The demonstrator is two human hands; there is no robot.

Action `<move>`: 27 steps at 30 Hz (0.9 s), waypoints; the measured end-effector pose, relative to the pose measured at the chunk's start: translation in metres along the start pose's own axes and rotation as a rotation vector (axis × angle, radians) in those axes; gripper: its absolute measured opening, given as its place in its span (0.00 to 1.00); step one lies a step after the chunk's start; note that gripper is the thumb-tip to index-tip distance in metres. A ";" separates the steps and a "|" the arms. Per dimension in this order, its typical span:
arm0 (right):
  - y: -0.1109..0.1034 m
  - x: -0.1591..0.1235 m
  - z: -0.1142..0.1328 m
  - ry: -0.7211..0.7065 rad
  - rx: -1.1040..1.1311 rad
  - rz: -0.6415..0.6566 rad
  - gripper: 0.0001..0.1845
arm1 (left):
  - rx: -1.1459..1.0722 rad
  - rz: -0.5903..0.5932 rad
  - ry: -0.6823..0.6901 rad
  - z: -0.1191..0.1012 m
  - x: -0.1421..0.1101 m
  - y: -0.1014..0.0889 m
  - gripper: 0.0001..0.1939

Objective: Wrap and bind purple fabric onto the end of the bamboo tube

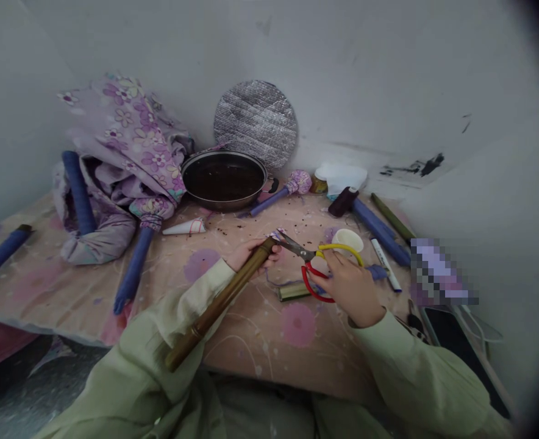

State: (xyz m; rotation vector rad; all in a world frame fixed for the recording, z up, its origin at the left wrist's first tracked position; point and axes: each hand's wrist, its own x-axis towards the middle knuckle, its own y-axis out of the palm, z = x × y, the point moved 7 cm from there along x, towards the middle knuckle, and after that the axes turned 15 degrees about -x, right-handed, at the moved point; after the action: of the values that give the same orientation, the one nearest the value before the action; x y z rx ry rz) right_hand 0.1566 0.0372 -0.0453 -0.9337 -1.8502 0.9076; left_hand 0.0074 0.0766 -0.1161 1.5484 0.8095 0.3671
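Note:
My left hand (246, 253) is closed round the upper end of a bamboo tube (219, 305), which slants down across my left forearm. A small scrap of patterned cloth (276, 233) shows at the tube's top end. With my right hand (352, 286) I grip scissors (308, 256) that have one yellow and one red handle. Their blades are parted and point at the cloth by the tube's end; whether they touch it I cannot tell. Under the scissors lies a short bamboo piece (294, 292), with a purple thread beside it.
Behind stand a dark pan (226, 205) and a round silver mat (255, 122). To the left are floral cloth (127, 128) and purple-wrapped sticks (135, 268). Rightward lie a thread spool (343, 202), a white cup (348, 241), a marker (386, 265) and a phone (456, 341).

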 end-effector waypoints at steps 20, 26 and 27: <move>0.004 0.000 0.006 -0.027 0.018 0.176 0.23 | 0.171 -0.005 -0.034 0.005 0.006 -0.023 0.13; 0.007 -0.001 0.005 -0.038 0.056 0.229 0.21 | 0.197 -0.029 -0.017 0.006 0.005 -0.018 0.12; 0.007 -0.001 0.005 -0.039 0.056 0.240 0.20 | 0.201 -0.033 -0.013 0.006 0.005 -0.017 0.12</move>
State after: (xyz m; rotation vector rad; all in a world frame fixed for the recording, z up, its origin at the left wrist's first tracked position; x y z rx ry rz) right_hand 0.1543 0.0386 -0.0540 -1.1271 -1.7601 1.1238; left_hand 0.0098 0.0749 -0.1346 1.7200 0.8823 0.2576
